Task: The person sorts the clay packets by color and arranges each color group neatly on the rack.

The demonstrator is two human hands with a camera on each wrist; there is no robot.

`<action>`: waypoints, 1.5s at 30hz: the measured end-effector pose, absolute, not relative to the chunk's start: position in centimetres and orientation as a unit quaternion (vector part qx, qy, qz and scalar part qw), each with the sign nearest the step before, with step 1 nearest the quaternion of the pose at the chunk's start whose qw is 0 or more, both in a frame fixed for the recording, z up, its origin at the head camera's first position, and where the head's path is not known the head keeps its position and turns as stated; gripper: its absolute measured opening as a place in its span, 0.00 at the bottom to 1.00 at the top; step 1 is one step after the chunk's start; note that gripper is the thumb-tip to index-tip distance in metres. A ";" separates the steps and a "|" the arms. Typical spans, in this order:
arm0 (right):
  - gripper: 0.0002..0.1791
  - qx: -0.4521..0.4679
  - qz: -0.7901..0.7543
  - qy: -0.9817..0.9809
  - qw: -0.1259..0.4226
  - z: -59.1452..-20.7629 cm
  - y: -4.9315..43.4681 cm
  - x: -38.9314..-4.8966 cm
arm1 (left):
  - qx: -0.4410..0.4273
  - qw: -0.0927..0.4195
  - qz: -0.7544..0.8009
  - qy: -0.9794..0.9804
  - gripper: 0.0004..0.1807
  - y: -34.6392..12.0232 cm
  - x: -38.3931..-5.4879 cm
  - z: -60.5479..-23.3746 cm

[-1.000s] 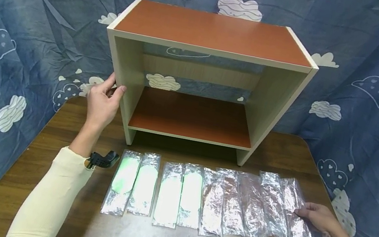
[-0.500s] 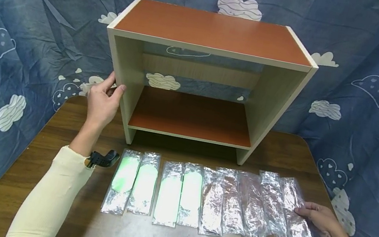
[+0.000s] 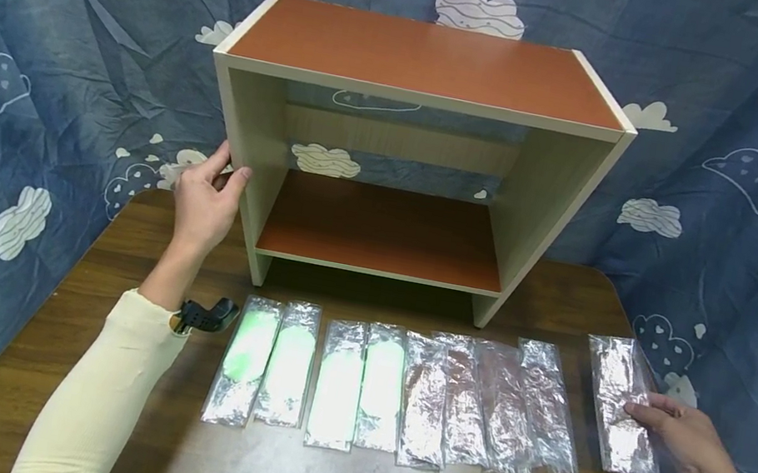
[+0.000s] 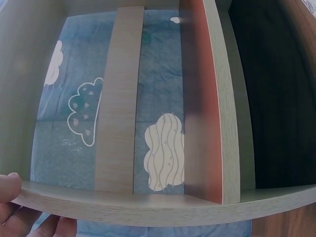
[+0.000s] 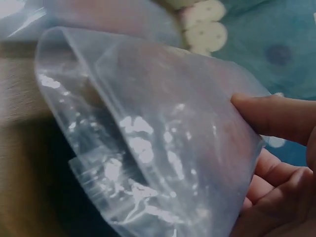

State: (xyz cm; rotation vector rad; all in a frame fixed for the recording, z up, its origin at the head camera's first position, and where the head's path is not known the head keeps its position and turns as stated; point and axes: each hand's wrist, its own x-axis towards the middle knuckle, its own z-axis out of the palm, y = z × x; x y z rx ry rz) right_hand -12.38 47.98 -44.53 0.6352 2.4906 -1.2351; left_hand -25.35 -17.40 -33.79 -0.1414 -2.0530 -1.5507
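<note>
A small two-tier shelf [image 3: 418,100] with pale sides and reddish-brown boards stands at the back of the table. My left hand [image 3: 205,199] grips the front edge of its left side panel, thumb on the front and fingers round the outside. In the left wrist view the thumb [image 4: 10,187] lies at the panel's edge. My right hand [image 3: 686,434] pinches a clear plastic bag [image 3: 624,398] between thumb and fingers at the table's right side. The right wrist view shows this bag [image 5: 163,128] bent over into a fold, its film shiny and see-through.
Several flat clear bags lie in a row before the shelf, the rightmost bag [image 3: 547,406] nearest my right hand. Bright green-white glare covers the left bags, such as the leftmost bag [image 3: 246,361]. A blue cloud-print curtain [image 3: 77,48] hangs behind the wooden table [image 3: 100,306].
My right hand has pulled the rightmost bag away from the row, rightward and slightly up in view. The left hand stays on the shelf's side panel.
</note>
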 end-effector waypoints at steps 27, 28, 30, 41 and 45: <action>0.26 0.034 -0.595 0.795 -0.114 -35.5 39.0 -13.0 | -0.026 0.280 -0.557 -0.781 0.25 -17.8 -25.0 -34.1; 0.26 0.027 -0.593 0.796 -0.115 -35.2 38.8 -13.0 | -0.025 0.280 -0.558 -0.781 0.25 -17.8 -24.9 -34.1; 0.27 0.011 -0.591 0.797 -0.124 -34.7 38.2 -13.1 | -0.024 0.282 -0.557 -0.781 0.25 -17.7 -25.0 -34.1; 0.27 -0.069 -0.606 0.762 -0.216 -31.0 33.6 -12.6 | -0.023 0.280 -0.550 -0.787 0.25 -17.4 -25.3 -34.2; 0.22 -0.105 -0.574 0.776 -0.240 -29.7 31.3 -12.5 | -0.020 0.281 -0.551 -0.785 0.26 -17.2 -25.4 -34.3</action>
